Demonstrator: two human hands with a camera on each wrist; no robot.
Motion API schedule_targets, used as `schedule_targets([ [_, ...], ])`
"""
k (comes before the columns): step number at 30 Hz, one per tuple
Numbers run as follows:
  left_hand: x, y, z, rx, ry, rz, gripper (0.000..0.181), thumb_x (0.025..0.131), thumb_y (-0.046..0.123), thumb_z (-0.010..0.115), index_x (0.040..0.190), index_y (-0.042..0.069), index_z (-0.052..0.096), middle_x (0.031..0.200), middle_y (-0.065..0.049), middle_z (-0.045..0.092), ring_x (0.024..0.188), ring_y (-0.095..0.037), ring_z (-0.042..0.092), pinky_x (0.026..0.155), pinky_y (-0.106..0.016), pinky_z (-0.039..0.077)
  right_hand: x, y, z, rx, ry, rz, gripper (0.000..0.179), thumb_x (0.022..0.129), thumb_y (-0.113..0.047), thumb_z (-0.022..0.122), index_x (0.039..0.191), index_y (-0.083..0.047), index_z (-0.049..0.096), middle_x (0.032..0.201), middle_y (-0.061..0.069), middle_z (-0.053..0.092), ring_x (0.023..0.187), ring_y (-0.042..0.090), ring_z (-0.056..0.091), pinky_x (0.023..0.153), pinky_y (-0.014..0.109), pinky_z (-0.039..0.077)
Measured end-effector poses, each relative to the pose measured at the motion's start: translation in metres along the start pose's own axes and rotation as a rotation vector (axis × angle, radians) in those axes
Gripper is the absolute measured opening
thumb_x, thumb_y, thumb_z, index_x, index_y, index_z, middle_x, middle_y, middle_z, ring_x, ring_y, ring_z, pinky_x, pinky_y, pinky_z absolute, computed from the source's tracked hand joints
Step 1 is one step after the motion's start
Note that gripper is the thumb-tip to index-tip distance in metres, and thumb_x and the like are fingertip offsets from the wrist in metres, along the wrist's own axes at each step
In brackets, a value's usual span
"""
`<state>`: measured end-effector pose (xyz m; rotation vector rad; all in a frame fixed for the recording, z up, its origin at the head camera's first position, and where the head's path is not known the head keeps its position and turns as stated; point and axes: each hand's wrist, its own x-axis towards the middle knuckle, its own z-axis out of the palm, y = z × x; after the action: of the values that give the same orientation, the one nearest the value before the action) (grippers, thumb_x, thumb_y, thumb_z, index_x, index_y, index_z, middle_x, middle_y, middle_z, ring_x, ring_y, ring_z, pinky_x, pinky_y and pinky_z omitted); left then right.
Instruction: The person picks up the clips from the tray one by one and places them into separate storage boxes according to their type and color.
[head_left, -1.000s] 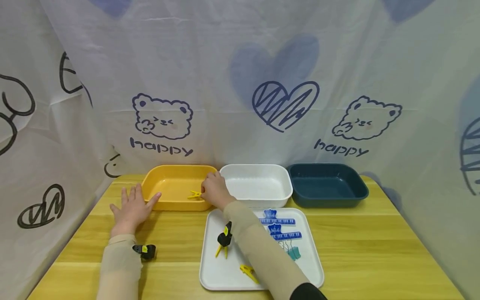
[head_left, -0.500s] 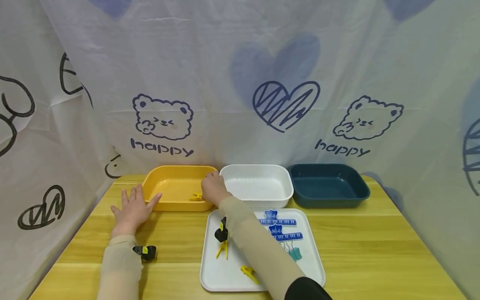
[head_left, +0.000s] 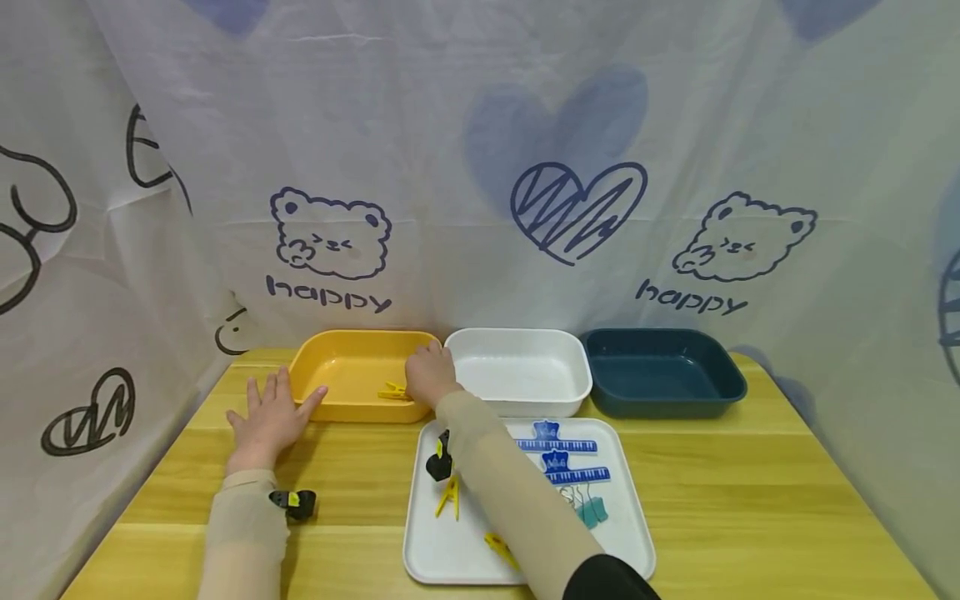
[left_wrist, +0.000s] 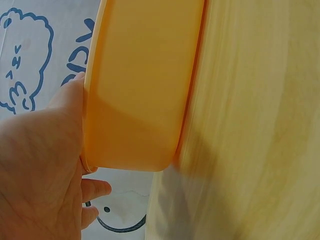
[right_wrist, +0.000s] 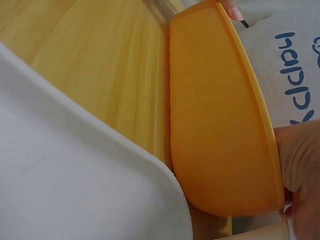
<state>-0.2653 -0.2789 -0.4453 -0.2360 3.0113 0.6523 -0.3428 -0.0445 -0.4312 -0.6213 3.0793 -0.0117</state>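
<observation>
White cloth backdrop (head_left: 442, 167), printed in blue: two bear faces, the word "happy" twice in the head view. Wooden-grained yellow table (head_left: 750, 500) below it.

One yellow plastic clip (head_left: 392, 392) lies inside the oblong yellow plastic bin (head_left: 360, 412), towards its front right. Right hand (head_left: 432, 375) reaches over that bin's right end, directly beside the clip; fingers point down and are hidden, so I cannot tell whether they hold anything. Left hand (head_left: 268, 421) lies against the bin's left end, fingers spread wide, thumb over the front corner, palm side along the rim in the left wrist view.

Bins, three in a row: the yellow, then an oblong white plastic one (head_left: 525, 408), then an oblong dark teal one (head_left: 667, 408).

Nearer: one white rectangular tray with rounded corners (head_left: 450, 554). On it, two more yellow clips in sight, one spread-legged (head_left: 450, 500), one partly behind the right sleeve (head_left: 517, 492). Also two blue clips with long striped bars (head_left: 577, 476), one behind the other. Teal metal clips with wire handles (head_left: 592, 512) lie close to these; number unclear.

Two beige sleeves, each with one small black device (head_left: 302, 503) at the wrist.
</observation>
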Motion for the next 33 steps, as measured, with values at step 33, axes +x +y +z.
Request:
schedule_targets([
  [33, -0.002, 0.002, 0.0, 0.003, -0.002, -0.008, 0.108, 0.09, 0.078, 0.025, 0.154, -0.004, -0.004, 0.158, -0.034, 0.0, 0.143, -0.052, -0.02, 0.1, -0.084, -0.007, -0.012, 0.015, 0.005, 0.317, 0.153, 0.035, 0.017, 0.085, -0.033, 0.076, 0.085, -0.016, 0.073, 0.1, 0.0, 0.058, 0.1, 0.019, 0.043, 0.087, 0.031, 0.04],
])
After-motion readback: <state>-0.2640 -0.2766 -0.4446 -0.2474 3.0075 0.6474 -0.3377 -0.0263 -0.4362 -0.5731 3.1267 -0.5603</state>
